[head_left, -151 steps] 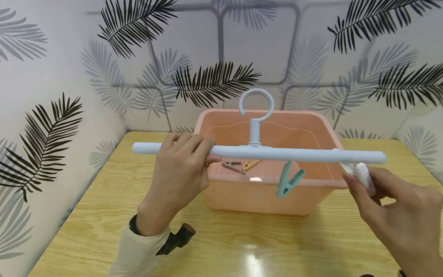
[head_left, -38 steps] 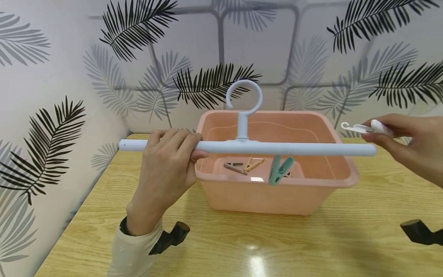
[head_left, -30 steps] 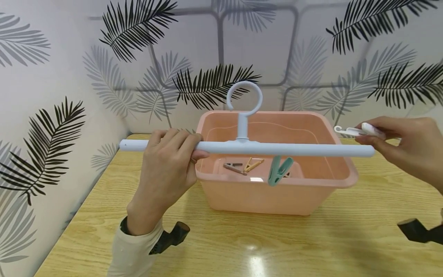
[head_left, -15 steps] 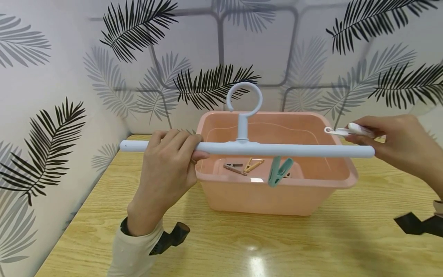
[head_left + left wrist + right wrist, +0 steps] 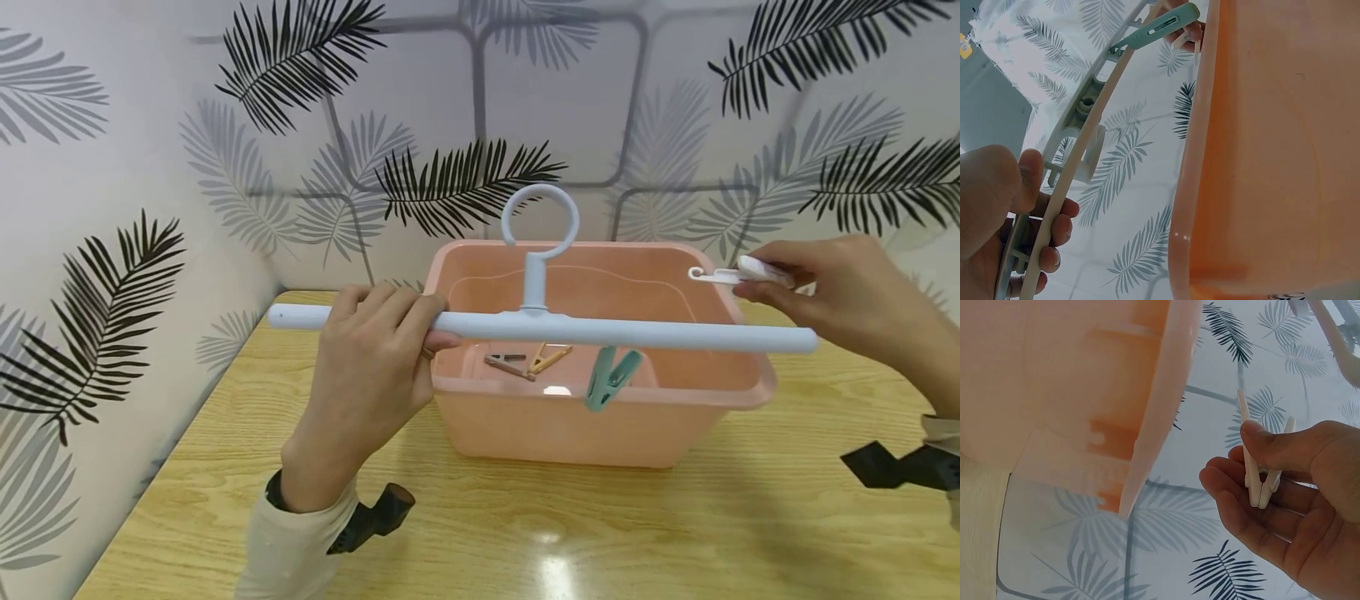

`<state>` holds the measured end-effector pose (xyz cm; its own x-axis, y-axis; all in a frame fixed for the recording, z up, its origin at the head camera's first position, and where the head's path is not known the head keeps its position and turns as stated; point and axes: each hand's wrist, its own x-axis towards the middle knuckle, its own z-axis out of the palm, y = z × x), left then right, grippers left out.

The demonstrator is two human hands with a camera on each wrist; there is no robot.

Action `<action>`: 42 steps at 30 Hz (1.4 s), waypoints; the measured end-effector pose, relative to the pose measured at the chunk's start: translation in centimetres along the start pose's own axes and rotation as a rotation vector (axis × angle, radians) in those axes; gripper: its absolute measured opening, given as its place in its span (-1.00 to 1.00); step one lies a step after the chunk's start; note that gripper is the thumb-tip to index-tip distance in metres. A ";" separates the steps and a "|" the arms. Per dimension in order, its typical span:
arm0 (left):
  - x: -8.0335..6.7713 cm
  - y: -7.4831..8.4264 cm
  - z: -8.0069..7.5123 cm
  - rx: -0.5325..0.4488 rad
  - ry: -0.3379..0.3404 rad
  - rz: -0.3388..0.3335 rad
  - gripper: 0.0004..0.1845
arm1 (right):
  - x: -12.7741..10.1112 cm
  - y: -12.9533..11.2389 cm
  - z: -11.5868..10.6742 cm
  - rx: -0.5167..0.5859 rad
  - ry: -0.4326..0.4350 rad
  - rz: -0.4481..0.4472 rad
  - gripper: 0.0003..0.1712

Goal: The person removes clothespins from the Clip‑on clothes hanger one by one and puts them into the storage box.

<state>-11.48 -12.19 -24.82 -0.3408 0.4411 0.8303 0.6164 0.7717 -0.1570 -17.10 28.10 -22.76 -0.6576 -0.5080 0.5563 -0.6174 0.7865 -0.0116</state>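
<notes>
My left hand (image 5: 375, 354) grips the left part of a pale blue hanger bar (image 5: 600, 332), held level above a pink tub (image 5: 600, 433); the same hand (image 5: 997, 212) and bar (image 5: 1079, 169) show in the left wrist view. A green clothespin (image 5: 609, 379) hangs clipped on the bar near its middle. My right hand (image 5: 832, 292) pinches a white clothespin (image 5: 738, 272) just above the bar's right end; the right wrist view shows thumb and fingers squeezing the white clothespin (image 5: 1259, 469). Brown and yellow clothespins (image 5: 525, 361) lie inside the tub.
The tub stands on a wooden table (image 5: 525, 533) against leaf-patterned walls (image 5: 112, 208) on the left and back. Black wrist-camera mounts (image 5: 375, 517) sit by each forearm. The tub wall (image 5: 1085, 394) fills much of the right wrist view.
My right hand carried the white clothespin from below the bar's right end up and leftward, above the bar. The hanger shifted slightly right and tilted; the left grip is unchanged.
</notes>
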 end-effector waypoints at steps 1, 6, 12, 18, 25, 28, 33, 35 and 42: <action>0.0 0.0 0.0 -0.003 0.001 0.000 -0.65 | 0.0 0.0 0.1 0.003 -0.002 0.004 -0.68; 0.0 0.0 0.0 -0.011 -0.001 -0.001 -0.68 | 0.1 0.2 0.5 0.021 -0.009 0.019 -0.68; 0.0 0.0 0.0 -0.007 0.004 0.002 -0.62 | 0.5 0.1 0.8 0.035 -0.029 0.015 -0.67; 0.1 0.0 0.0 -0.006 0.009 0.005 -0.49 | 0.8 0.4 1.2 0.029 -0.039 -0.037 -0.65; 0.0 0.1 -0.1 -0.003 0.005 0.002 -0.64 | 1.0 0.6 1.8 0.041 -0.061 -0.055 -0.66; 0.0 0.1 -0.1 -0.002 0.004 0.001 -0.68 | 1.2 0.7 1.9 0.044 -0.078 -0.056 -0.69; 0.0 0.1 -0.1 -0.003 0.000 -0.005 -0.70 | 1.6 0.8 2.3 0.045 -0.089 -0.065 -0.73; -0.1 0.1 -0.1 -0.004 0.001 -0.006 -0.70 | 1.8 0.8 2.5 0.042 -0.084 -0.072 -0.74; -0.1 0.0 -0.1 -0.003 0.001 -0.003 -0.65 | 2.2 0.9 3.4 0.074 -0.060 -0.106 -0.77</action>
<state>-11.37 -12.27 -24.85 -0.3417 0.4386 0.8312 0.6177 0.7714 -0.1531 -20.58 26.47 -24.32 -0.6104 -0.6088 0.5067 -0.7134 0.7006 -0.0177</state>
